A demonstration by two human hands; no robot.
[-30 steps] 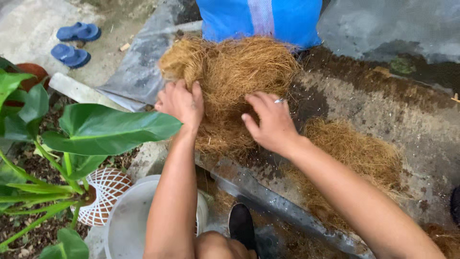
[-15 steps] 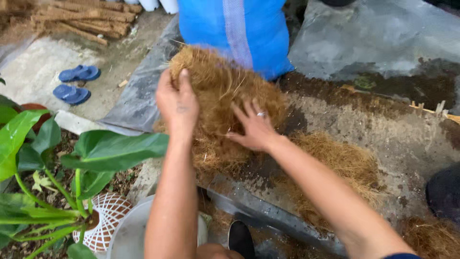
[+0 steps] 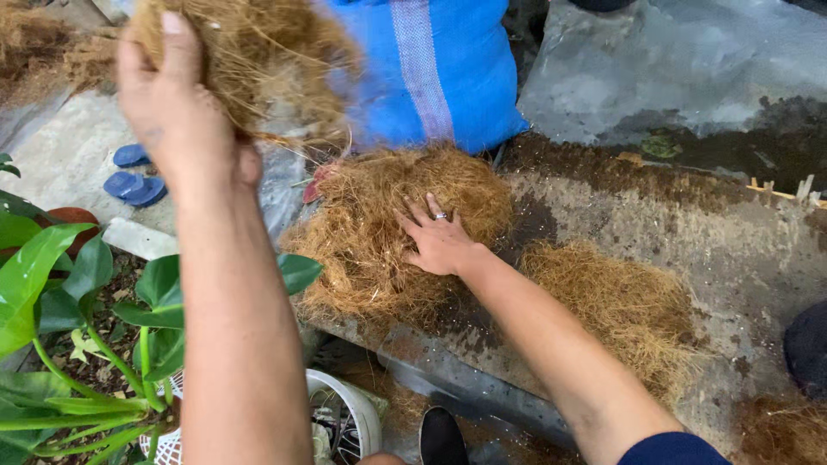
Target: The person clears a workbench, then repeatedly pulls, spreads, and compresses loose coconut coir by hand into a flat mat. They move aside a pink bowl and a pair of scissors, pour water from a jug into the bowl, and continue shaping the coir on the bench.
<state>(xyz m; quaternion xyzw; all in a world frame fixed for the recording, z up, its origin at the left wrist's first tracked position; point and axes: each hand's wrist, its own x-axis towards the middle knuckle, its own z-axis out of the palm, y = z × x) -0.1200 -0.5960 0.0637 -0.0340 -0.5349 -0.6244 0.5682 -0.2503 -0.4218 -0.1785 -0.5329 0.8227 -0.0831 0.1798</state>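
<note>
My left hand [image 3: 177, 112] is raised high at the upper left, closed around a clump of brown coconut fibre [image 3: 258, 52] that hangs from it. My right hand [image 3: 438, 237], with a ring on one finger, lies flat with fingers spread on the big fibre pile [image 3: 370, 228] on the dirty grey sheet [image 3: 706, 232]. A second, flatter heap of fibre [image 3: 624, 306] lies to the right of my forearm.
A blue woven sack [image 3: 439, 69] stands behind the pile. Green leafy plant [image 3: 77, 293] and a reddish pot [image 3: 65, 215] at left, blue sandals [image 3: 129, 176] on the ground beyond. A white bucket [image 3: 345, 413] and a white mesh basket [image 3: 164, 443] sit below.
My left hand has pulled a clump of fibre off the pile and lifted it up. My right hand stays pressed on the pile. The view has tilted downward.
</note>
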